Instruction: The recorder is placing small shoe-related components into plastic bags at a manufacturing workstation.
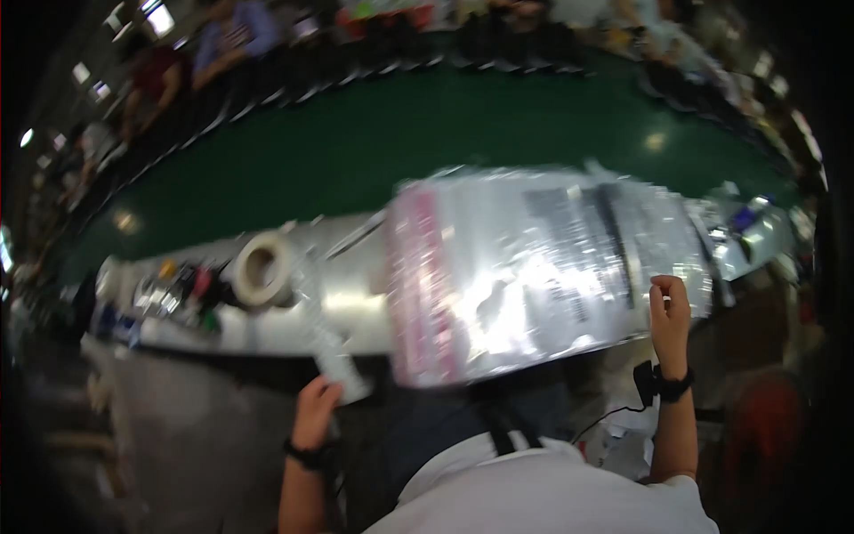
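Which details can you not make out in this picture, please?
Head view:
Print on the plastic bags: blur and glare.
Whether the right hand grips the bags: blur.
Whether the clear strip at the left hand joins the roll: blur.
Small items at the left end of the bench: blurred, overlapping.
People across the green surface: blurred, some cut off above.
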### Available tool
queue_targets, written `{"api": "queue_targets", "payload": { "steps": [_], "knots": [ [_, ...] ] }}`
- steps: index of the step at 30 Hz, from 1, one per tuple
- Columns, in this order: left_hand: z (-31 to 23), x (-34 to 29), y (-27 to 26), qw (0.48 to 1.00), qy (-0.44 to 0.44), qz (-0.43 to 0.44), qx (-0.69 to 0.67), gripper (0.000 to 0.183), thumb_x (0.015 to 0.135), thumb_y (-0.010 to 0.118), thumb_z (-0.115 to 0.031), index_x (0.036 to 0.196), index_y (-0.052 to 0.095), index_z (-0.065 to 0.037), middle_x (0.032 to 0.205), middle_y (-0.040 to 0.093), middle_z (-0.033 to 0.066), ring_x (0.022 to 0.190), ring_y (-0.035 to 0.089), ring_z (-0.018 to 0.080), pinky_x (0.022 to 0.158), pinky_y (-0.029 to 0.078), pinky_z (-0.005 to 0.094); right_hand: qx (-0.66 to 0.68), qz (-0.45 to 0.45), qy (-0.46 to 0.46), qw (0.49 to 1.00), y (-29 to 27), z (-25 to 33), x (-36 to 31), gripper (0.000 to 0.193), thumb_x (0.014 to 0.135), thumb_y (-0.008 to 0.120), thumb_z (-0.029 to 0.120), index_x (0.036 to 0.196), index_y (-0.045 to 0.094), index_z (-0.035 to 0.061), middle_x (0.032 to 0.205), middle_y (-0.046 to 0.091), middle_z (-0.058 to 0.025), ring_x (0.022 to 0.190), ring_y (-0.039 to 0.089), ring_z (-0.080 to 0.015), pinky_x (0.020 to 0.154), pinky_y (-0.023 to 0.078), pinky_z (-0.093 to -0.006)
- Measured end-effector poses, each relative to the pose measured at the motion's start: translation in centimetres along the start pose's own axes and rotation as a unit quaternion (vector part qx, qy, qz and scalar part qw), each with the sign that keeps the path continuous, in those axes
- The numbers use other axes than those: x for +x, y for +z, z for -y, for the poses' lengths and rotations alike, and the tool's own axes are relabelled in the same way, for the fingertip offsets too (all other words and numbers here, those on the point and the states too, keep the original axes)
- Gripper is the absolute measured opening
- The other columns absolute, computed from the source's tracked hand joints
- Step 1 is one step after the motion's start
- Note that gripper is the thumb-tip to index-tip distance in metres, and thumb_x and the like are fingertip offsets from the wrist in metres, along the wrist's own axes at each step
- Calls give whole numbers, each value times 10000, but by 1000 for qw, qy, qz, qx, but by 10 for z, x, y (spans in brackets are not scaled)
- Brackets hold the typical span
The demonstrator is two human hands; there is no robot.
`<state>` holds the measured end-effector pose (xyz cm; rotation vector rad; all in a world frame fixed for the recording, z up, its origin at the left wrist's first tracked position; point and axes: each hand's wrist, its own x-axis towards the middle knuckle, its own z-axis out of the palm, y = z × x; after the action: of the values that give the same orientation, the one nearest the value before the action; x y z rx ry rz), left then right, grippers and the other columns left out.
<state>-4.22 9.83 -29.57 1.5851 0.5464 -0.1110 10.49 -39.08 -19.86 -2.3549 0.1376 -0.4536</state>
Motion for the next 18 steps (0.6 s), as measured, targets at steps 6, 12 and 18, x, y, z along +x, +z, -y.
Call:
{"api": "queue_targets", "payload": {
  "steps": [6,12,18],
  "knots": [
    [-73,-13,48,963,-62,68,-255,175,905,495,-171,972,530,-13,823,602,74,660,589,142,559,482,257,262,513,-177,798,113,161,-72,243,832,572,104,1054,541,10,1019,557,-143,919,563,-289,748,480,-310],
    [-78,-24,49,981,45,-30,-188,185,871,536,-101,1022,508,3,931,581,96,757,585,146,630,488,261,285,606,-72,739,162,191,-103,170,826,557,155,919,573,13,838,588,-142,769,580,-286,667,457,-343],
    [-86,-36,59,941,282,-56,180,183,817,584,-13,997,582,22,957,588,95,794,587,142,663,473,241,253,472,-191,823,170,194,-104,101,784,568,138,816,604,49,748,574,-112,685,576,-301,618,456,-367]
  ]
}}
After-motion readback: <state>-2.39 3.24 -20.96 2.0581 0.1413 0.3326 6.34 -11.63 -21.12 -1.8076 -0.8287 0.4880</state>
